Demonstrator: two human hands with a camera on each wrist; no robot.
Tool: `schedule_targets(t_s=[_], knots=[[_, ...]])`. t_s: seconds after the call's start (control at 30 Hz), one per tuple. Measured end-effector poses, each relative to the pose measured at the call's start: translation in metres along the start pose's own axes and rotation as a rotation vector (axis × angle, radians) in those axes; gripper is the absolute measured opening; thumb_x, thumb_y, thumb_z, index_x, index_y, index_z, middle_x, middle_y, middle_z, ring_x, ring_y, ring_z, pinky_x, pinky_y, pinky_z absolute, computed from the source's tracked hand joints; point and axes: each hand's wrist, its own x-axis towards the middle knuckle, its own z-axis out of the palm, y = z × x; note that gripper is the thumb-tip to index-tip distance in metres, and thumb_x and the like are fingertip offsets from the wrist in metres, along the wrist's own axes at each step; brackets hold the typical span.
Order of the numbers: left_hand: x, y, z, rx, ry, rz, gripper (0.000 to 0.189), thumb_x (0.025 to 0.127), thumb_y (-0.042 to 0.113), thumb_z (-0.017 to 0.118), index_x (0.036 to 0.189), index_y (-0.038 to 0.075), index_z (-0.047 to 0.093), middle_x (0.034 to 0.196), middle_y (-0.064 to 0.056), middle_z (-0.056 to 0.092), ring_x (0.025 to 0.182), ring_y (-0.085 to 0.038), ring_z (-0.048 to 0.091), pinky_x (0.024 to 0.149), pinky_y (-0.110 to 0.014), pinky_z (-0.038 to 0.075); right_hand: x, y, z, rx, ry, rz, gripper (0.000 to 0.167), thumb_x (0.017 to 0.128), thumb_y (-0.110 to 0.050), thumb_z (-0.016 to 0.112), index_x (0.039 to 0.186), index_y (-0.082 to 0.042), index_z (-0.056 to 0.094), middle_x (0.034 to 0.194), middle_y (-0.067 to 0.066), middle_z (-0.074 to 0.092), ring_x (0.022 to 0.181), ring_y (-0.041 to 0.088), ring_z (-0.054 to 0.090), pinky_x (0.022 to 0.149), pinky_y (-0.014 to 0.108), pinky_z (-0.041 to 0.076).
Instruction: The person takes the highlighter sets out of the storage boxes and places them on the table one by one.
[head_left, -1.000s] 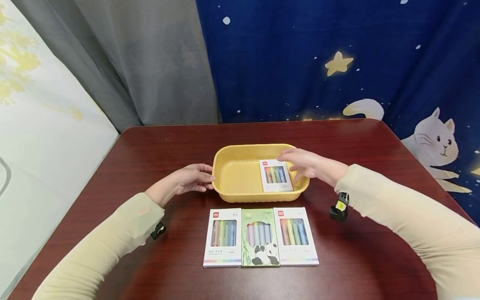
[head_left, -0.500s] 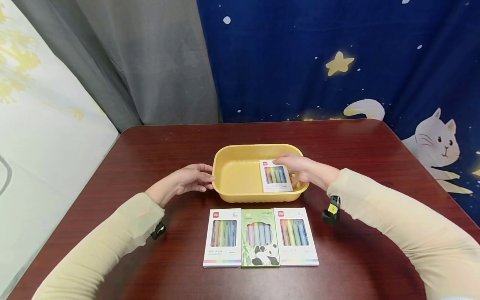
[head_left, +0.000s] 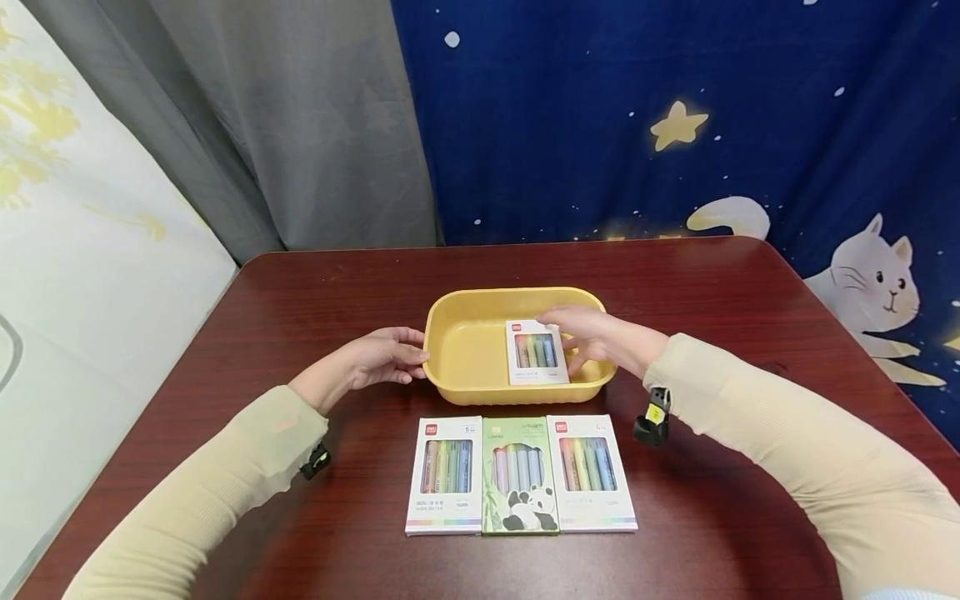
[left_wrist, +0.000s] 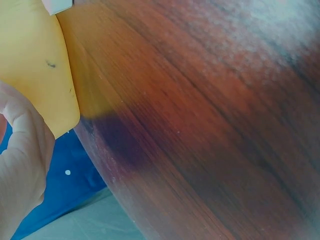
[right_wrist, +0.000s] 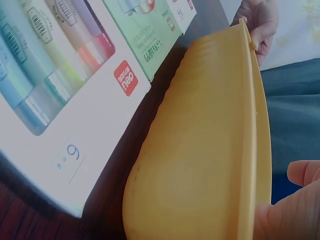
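Observation:
A yellow plastic basket sits on the table, with a white box of coloured highlighters lying inside it, right of the middle. My left hand holds the basket's left rim; in the right wrist view its thumb lies over that rim. Reaching in over the right side, my right hand touches the upper right edge of the highlighter box with extended fingers. In the right wrist view the basket wall hides most of that contact. In front of the basket lie a white highlighter box, a green panda box and another white box, side by side.
The dark red wooden table extends around the basket. Behind it hang a grey curtain and a blue curtain with stars and a cat. A white patterned cloth is at the left.
My right hand has moved left and further into the basket. The highlighter box inside has slid a little to the left with it. My left hand has stayed in place.

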Motion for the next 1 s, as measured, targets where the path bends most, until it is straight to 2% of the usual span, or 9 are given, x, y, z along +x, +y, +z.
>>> schedule_targets(t_s=[0.63,0.9,1.0], knots=[[0.002,0.001,0.001,-0.006,0.028,-0.01,0.043,0.09,0.002,0.05,0.129,-0.004,0.032,0.079,-0.002,0.064,0.065,-0.01,0.063,0.055,-0.018,0.048,0.015,-0.007,0.032,0.073,-0.015,0.006,0.052,0.097,-0.028,0.038,0.144,-0.01,0.021,0.15,0.02,0.008,0.134,0.039,0.016,0.09,0.068,0.031],[0.002,0.001,0.001,-0.009,0.033,-0.015,0.042,0.09,0.003,0.052,0.128,-0.003,0.033,0.078,-0.001,0.064,0.065,-0.01,0.063,0.055,-0.018,0.048,0.019,-0.01,0.043,0.133,-0.027,0.004,0.058,0.097,-0.03,0.039,0.146,-0.012,0.014,0.151,0.021,0.004,0.135,0.038,0.014,0.091,0.069,0.029],[0.001,0.001,0.001,-0.008,0.033,-0.014,0.042,0.09,0.003,0.052,0.127,-0.003,0.033,0.078,-0.001,0.064,0.065,-0.01,0.063,0.055,-0.018,0.048,0.022,-0.01,0.047,0.141,-0.035,0.001,0.057,0.097,-0.031,0.039,0.146,-0.012,0.016,0.151,0.02,0.006,0.135,0.038,0.016,0.092,0.069,0.029]])
